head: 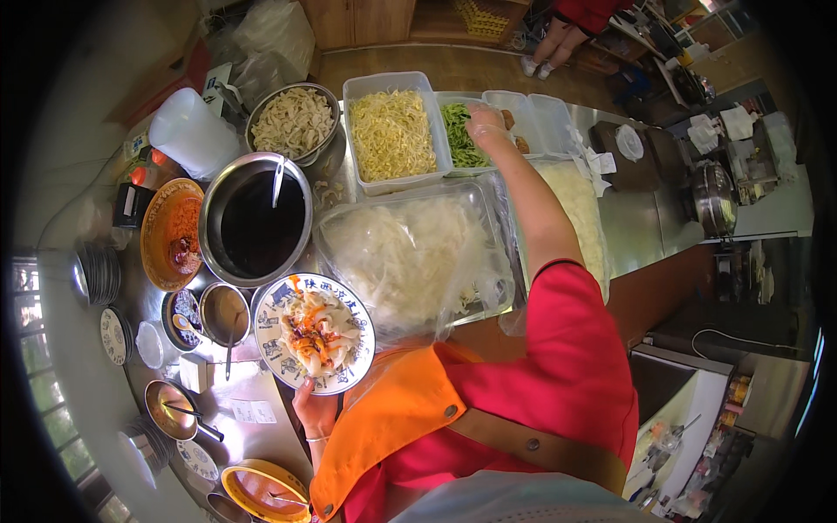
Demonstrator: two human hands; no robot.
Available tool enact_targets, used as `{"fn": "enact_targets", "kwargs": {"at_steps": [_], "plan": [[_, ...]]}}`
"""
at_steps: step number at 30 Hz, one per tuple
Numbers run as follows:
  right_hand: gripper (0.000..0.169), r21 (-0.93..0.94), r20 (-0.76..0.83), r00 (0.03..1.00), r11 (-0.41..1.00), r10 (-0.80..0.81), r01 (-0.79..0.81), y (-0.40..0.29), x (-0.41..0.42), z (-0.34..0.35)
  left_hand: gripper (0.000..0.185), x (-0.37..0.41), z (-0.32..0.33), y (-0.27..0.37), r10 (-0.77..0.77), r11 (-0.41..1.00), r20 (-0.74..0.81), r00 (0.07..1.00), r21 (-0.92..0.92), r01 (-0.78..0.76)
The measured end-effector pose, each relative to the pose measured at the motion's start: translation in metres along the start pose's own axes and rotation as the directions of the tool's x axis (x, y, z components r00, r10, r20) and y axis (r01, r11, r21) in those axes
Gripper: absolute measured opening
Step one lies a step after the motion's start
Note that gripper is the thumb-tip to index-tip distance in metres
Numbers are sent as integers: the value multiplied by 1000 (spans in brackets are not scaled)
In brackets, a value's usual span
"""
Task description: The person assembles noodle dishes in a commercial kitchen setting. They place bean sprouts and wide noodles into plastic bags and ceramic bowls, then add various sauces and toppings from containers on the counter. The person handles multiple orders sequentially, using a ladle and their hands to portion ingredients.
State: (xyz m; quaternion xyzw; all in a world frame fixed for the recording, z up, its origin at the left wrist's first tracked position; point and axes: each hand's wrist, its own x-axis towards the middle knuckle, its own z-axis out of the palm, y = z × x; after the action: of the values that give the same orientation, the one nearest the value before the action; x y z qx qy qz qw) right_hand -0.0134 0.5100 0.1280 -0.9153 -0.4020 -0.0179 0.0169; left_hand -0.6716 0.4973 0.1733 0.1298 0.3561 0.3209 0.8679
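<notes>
My left hand (316, 406) grips the rim of a white plate (270, 353) with blue pictures and writing. On the plate lies a heap of pale noodles (333, 340) topped with red-orange sauce. My right hand (487, 124), in a thin clear plastic glove, reaches to the far side of the counter. It is at the green shredded cucumber (458, 134) in a plastic tub, and its fingertips are hidden from me. Between my arms sits a clear tray (500, 261) of pale noodles (405, 255), partly covered by plastic film.
Bean sprouts (392, 134) fill a tub left of the cucumber. Near the plate stand a steel pot of dark liquid (261, 225), an orange bowl of chili sauce (186, 229) and a brown sauce pot (225, 314) with a spoon. Another person (559, 42) stands beyond the counter.
</notes>
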Motion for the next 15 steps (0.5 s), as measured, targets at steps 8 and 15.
{"fn": "enact_targets", "kwargs": {"at_steps": [8, 15], "plan": [[37, -57, 244, 966, 993, -90, 107, 16, 53, 47, 73, -7, 54, -47, -17, 999, -44, 999, -29, 15], [42, 230, 185, 982, 969, 46, -89, 40, 57, 24, 75, -3, 67, -62, 23, 1000, -55, 998, 0, -23]]}}
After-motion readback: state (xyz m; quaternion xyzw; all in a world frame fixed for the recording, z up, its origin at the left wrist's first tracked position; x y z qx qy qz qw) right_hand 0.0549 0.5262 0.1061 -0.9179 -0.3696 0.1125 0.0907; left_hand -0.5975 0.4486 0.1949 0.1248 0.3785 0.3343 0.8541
